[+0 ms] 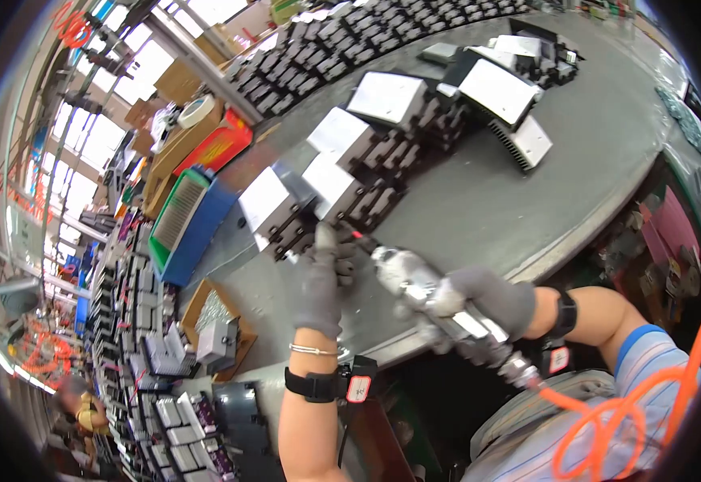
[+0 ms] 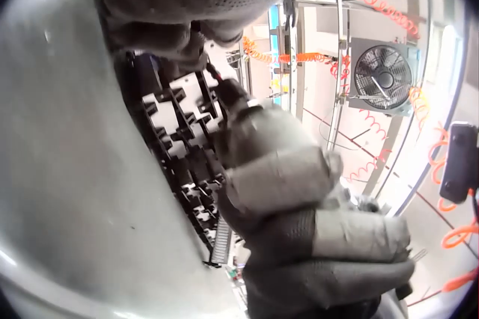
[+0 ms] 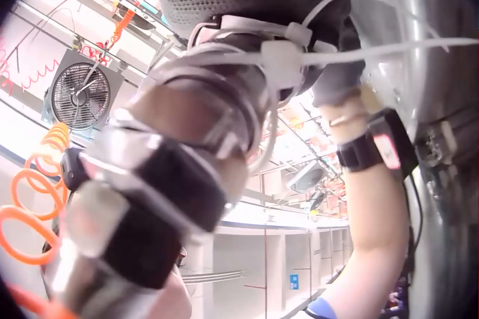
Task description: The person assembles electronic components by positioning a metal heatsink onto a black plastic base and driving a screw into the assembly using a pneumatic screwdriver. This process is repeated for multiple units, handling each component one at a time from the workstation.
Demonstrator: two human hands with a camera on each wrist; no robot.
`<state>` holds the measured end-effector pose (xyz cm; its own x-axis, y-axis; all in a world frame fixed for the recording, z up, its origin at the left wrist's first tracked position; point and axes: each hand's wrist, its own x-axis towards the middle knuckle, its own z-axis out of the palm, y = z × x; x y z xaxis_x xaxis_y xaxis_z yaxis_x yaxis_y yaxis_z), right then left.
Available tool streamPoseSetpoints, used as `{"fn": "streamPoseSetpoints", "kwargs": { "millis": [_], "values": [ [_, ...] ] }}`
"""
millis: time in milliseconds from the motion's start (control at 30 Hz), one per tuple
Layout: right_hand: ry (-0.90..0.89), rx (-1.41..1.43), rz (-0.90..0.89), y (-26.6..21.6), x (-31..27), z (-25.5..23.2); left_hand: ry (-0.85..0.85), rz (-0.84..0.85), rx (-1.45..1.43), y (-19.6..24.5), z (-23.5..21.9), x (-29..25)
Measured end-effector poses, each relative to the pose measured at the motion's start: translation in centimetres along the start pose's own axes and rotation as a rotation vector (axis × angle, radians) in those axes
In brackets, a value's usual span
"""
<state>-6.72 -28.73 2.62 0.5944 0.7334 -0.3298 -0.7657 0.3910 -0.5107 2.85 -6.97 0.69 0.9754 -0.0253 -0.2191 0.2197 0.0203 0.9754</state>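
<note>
Near the front edge of the grey worktop [image 1: 495,209], the gloved right hand [image 1: 491,301] has its grip clenched around a silver pneumatic screwdriver [image 1: 427,293], whose red-tipped bit points at the nearest black finned unit [image 1: 282,213] in a row of like units running toward the far edge. An orange coiled air hose [image 1: 615,410] trails from the tool's rear. The gloved left hand [image 1: 318,281] rests on the worktop just beside that unit, fingers extended up against its black fins, grip released. A blue tray [image 1: 185,221] sits at the worktop's left edge.
</note>
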Motion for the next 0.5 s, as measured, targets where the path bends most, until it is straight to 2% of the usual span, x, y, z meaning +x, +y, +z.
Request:
{"fn": "streamPoseSetpoints", "kwargs": {
  "millis": [67,100,167,200,267,333,400,433,467,500],
  "values": [
    [-0.041,-0.059,-0.043,0.3,-0.9,-1.2,0.090,0.199,0.498,0.3,-2.1,-2.5],
    [-0.044,-0.091,-0.022,0.4,-1.3,-2.0,0.098,0.198,0.504,-0.4,-4.1,-3.3],
    [-0.041,-0.129,0.042,0.5,-1.9,-3.2,0.518,0.581,1.141,-1.2,-8.7,-3.8],
    [-0.040,-0.126,0.044,0.2,-1.9,-2.9,0.516,0.579,1.142,-0.8,-9.4,-3.7],
    [-0.119,-0.233,0.000,-0.3,-2.0,-1.7,0.643,0.168,1.710,-0.1,-10.1,-3.8],
    [-0.151,-0.221,0.038,0.0,-1.7,-1.2,0.673,0.125,1.647,-0.5,-9.5,-2.6],
    [-0.172,-0.224,0.051,0.2,-1.6,-0.8,0.615,0.177,1.650,-1.5,-9.6,-1.1],
    [-0.168,-0.223,0.048,0.3,-1.7,-0.8,0.487,0.231,1.514,-1.5,-10.1,-0.7],
    [-0.189,-0.227,0.060,0.4,-1.8,-0.9,0.481,0.236,1.514,-2.0,-10.0,-0.5],
    [-0.209,-0.229,0.069,0.3,-1.9,-1.0,0.461,0.335,1.407,-2.3,-9.9,-0.6]
  ]
}}
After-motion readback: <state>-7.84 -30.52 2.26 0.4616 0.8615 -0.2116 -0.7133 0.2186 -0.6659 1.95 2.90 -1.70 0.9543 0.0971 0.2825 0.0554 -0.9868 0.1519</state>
